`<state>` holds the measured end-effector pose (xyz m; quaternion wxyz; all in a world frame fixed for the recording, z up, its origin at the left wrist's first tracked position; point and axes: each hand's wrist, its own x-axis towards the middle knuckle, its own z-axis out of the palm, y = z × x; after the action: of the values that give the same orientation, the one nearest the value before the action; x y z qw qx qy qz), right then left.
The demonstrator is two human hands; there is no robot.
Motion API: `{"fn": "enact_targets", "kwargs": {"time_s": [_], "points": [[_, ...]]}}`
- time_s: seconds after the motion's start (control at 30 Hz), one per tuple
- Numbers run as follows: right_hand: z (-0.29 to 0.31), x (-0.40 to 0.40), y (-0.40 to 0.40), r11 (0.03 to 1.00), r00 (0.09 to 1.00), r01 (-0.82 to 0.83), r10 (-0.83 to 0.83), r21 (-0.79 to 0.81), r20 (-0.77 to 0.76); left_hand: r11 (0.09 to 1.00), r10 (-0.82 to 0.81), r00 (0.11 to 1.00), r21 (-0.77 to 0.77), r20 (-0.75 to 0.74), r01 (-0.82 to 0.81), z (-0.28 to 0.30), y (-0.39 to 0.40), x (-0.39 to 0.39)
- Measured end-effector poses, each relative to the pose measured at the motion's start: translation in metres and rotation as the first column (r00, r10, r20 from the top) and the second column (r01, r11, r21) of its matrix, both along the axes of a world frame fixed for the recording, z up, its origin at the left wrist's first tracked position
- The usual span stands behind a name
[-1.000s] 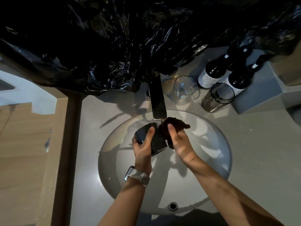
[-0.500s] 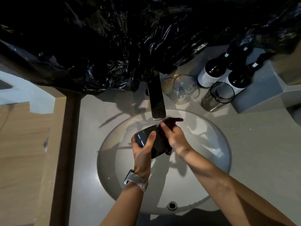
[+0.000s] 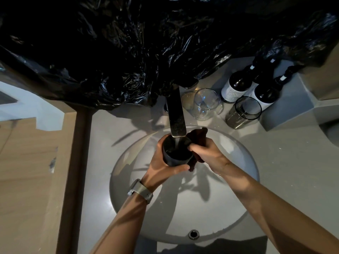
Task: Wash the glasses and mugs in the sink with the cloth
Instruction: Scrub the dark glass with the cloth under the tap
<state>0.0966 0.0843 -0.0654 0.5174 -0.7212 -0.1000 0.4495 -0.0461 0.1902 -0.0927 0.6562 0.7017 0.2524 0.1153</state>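
Black mug [image 3: 176, 151] gripped by left hand [image 3: 161, 167] under the tap [image 3: 176, 114], right hand [image 3: 207, 153] clutching the cloth [image 3: 199, 136]; three glasses [image 3: 206, 103] wait at the worktop's back edge, seemingly unwashed.

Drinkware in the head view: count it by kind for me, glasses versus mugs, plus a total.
Clear glasses: 2, one with another behind it
Dark-rimmed glass: 1
Dark mug: 1, under the tap, gripped by the left hand; the right hand holds the cloth
Total: 4

No readable text here

White label on the dark bottle [image 3: 233, 89] carries fine print; too small and blurred to read.
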Motion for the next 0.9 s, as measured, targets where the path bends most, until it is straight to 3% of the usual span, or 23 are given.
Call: {"fn": "enact_targets", "kwargs": {"time_s": [0.13, 0.27, 0.33, 0.4, 0.47, 0.7, 0.83, 0.9], "points": [[-0.003, -0.015, 0.003, 0.988, 0.983, 0.118, -0.131, 0.103, 0.132, 0.999, 0.013, 0.997, -0.046, -0.072, -0.016, -0.006, 0.006, -0.007], [0.001, -0.019, 0.004, 0.965, 0.965, 0.194, -0.219, 0.175, 0.141, 0.930, 0.025, 0.995, -0.362, -0.100, -0.060, -0.003, 0.008, -0.015], [0.004, -0.020, 0.005, 0.948, 0.960, 0.224, -0.254, 0.225, 0.116, 0.730, 0.103, 0.995, -0.678, -0.013, -0.085, 0.004, 0.007, -0.013], [0.010, -0.021, 0.004, 0.938, 0.960, 0.237, -0.265, 0.251, 0.085, 0.495, 0.211, 0.977, -0.858, -0.033, -0.136, 0.009, 0.004, -0.006], [0.014, -0.022, 0.002, 0.934, 0.961, 0.247, -0.270, 0.259, 0.060, 0.413, 0.229, 0.971, -0.896, -0.072, -0.164, 0.009, 0.000, 0.004], [0.016, -0.027, -0.014, 0.939, 0.946, 0.323, -0.322, 0.120, -0.029, 0.292, 0.277, 0.913, -0.878, -0.301, -0.378, 0.008, -0.009, 0.032], [0.020, -0.019, -0.027, 0.949, 0.936, 0.302, -0.313, 0.092, 0.159, 0.316, 0.289, 0.897, -0.852, -0.334, -0.419, 0.004, -0.007, 0.022], [0.028, -0.019, -0.032, 0.974, 0.958, 0.208, -0.221, 0.091, 0.182, 0.305, 0.290, 0.876, -0.830, -0.386, -0.467, 0.000, -0.005, 0.017]]}}
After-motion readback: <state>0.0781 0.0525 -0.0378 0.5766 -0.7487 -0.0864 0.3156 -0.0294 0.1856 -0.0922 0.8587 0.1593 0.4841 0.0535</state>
